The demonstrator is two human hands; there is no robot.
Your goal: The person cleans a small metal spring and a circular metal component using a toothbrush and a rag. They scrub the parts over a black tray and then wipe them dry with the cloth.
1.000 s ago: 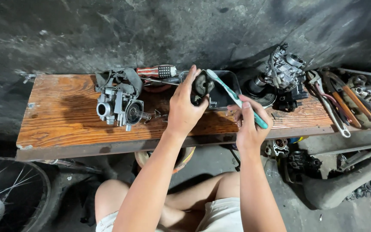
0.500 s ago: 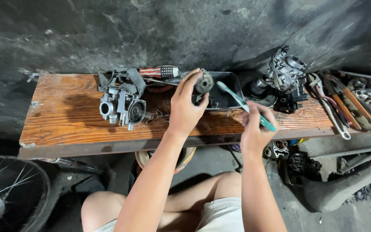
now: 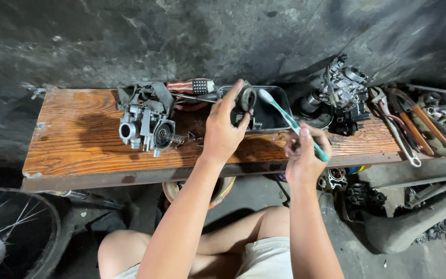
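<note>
Over the dark tray (image 3: 277,111) on the wooden surface (image 3: 78,139), the left hand (image 3: 223,132) pinches a round black part (image 3: 246,98) tilted toward the teal toothbrush (image 3: 292,124) gripped in the right hand (image 3: 305,155), bristles angled near its face.

Single head view, looking steeply down, close over wooden bench (image 3: 78,139), facing wall (image 3: 130,36)

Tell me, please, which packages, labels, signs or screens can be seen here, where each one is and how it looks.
No package, sign or screen shows.
Patterned screwdriver handle: lies at the back edge of the wooden bench, behind the grey carburettor; a short cylinder with red and white stripes and a dark dotted end, the only printed surface in view.
</note>
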